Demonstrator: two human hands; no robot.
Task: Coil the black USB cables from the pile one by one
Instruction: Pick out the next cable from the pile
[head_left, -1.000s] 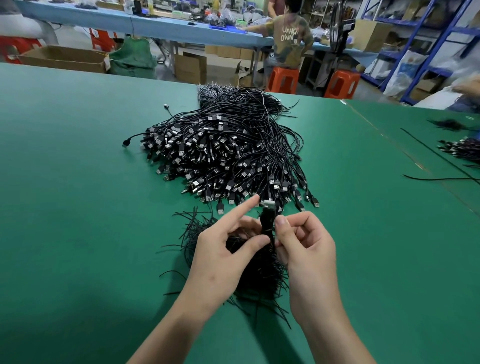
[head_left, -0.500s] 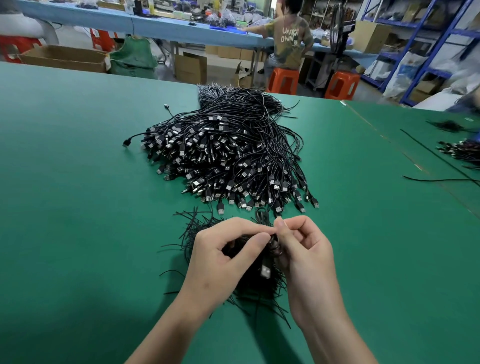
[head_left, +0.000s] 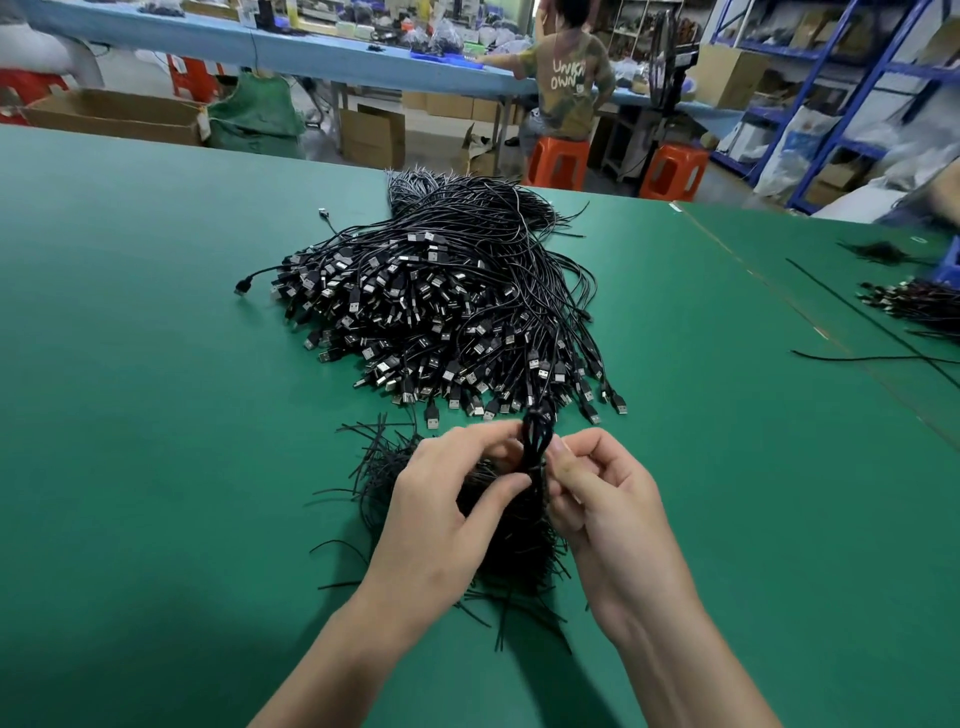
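counter (head_left: 156, 415): green mat that carries everything. I work just above it, on the near side.
pile (head_left: 441, 312): loose black USB cables, plugs fanned toward me, just beyond my grips.
strand heap (head_left: 384, 467): short black strands lying right under my grips. Can't tell if they're ties or offcuts.
left grip (head_left: 447, 514): thumb and fingers clamped on the coil from its left.
right grip (head_left: 608, 509): curled fingertips pinching the coil from its right.
coil (head_left: 537, 441): one cable folded into narrow loops, upright between both grips, over the strand heap and near the pile's front plugs.
how: pinch at the waist so the loops can't spring. Loops even, wrap snug round the middle.
risk: a slack loop likely snags the pile's plugs.
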